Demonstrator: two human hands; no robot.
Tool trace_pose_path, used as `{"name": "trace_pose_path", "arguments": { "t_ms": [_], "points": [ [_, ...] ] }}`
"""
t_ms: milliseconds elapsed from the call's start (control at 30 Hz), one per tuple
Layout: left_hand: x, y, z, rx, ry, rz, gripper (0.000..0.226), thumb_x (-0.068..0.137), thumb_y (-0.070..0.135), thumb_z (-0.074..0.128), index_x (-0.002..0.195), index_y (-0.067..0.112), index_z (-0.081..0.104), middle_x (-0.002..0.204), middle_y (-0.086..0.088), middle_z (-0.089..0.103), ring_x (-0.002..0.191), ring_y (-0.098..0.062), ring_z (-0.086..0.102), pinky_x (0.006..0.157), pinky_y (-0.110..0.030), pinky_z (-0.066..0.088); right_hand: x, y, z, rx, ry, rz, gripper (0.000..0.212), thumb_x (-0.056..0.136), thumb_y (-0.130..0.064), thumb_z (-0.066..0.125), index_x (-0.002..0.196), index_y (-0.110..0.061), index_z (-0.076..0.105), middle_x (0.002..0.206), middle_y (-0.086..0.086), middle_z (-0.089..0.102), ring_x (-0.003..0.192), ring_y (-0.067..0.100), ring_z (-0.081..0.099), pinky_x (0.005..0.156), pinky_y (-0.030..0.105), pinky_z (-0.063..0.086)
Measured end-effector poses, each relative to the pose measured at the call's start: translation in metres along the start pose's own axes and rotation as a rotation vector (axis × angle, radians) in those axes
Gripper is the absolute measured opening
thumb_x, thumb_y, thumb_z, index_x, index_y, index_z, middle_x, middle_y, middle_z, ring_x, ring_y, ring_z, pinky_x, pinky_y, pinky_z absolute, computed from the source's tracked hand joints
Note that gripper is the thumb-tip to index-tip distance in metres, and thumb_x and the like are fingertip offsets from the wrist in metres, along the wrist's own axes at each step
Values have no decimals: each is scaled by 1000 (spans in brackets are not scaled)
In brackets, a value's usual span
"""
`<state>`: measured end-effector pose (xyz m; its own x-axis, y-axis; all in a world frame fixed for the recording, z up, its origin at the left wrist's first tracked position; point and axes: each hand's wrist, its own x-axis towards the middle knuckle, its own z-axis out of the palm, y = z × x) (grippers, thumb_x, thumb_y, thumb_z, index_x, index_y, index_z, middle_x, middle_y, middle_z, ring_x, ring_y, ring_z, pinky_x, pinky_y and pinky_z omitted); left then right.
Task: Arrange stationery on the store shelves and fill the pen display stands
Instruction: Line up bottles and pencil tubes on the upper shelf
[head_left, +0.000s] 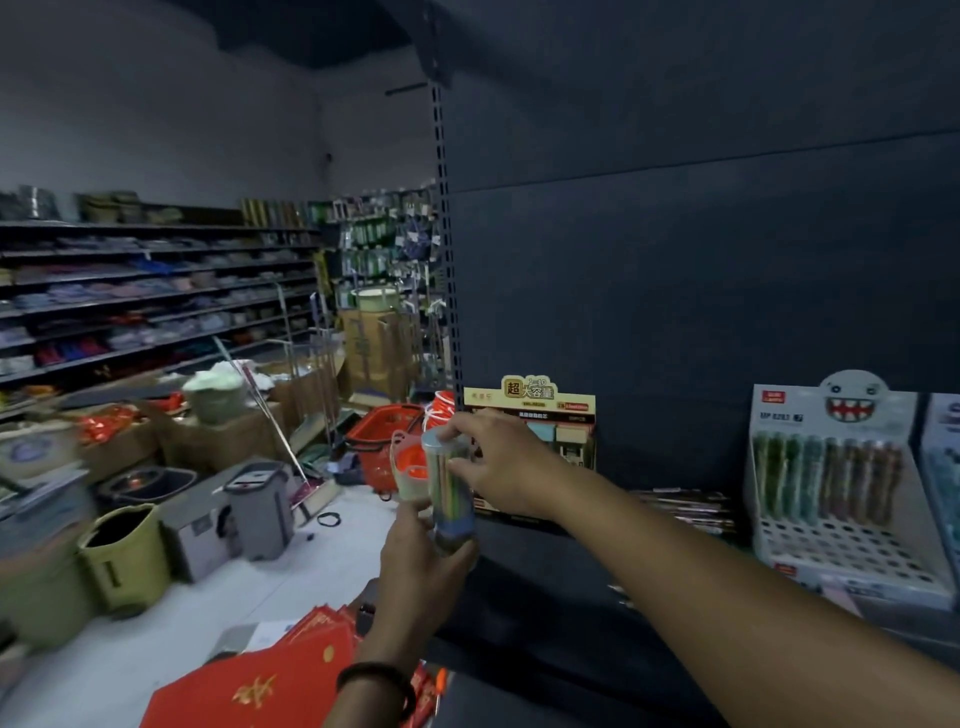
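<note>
A clear round tube of coloured pens (451, 488) stands upright in the air at the left end of the dark shelf (545, 566). My left hand (422, 558) grips its bottom from below. My right hand (501, 465) holds its upper part, fingers curled round the lid. Just behind the tube a yellow-topped display box (550, 410) sits on the shelf. A white pen display stand (836, 483) with a toothy cartoon face stands at the right, one row of pens in it and several empty holes in front.
Flat packs of pens (691, 506) lie on the shelf between box and stand. Red paper items (270, 680) lie below my left arm. On the floor to the left are red baskets (382, 436), grey and olive bins (124, 556) and cardboard boxes.
</note>
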<state>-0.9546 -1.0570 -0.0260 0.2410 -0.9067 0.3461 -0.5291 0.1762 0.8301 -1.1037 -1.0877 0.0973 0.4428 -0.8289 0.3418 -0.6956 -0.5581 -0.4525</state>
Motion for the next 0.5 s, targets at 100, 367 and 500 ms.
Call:
{"name": "trace_pose_path", "arguments": {
  "t_ms": [100, 367, 500],
  "points": [
    [6, 3, 11, -55, 4, 0, 57, 80, 22, 86, 119, 37, 48, 111, 12, 64, 94, 0, 62, 75, -26, 58, 6, 5, 1, 27, 2, -16, 17, 102, -27, 64, 118, -31, 61, 124, -1, 57, 106, 20, 59, 87, 35, 54],
    [-1, 16, 9, -379, -241, 95, 43, 100, 11, 67, 135, 35, 57, 118, 12, 74, 108, -8, 71, 80, -23, 58, -1, 15, -31, 113, -5, -42, 23, 98, -37, 70, 121, -38, 70, 127, -8, 63, 111, 12, 60, 92, 34, 51],
    [-12, 51, 3, -634, -575, 70, 46, 105, 13, 60, 147, 29, 51, 134, -6, 69, 122, -32, 67, 97, -54, 58, -19, 20, -66, 183, 36, -39, 23, 92, -43, 76, 115, -40, 71, 118, -13, 68, 102, 4, 66, 87, 33, 60]
  ]
}}
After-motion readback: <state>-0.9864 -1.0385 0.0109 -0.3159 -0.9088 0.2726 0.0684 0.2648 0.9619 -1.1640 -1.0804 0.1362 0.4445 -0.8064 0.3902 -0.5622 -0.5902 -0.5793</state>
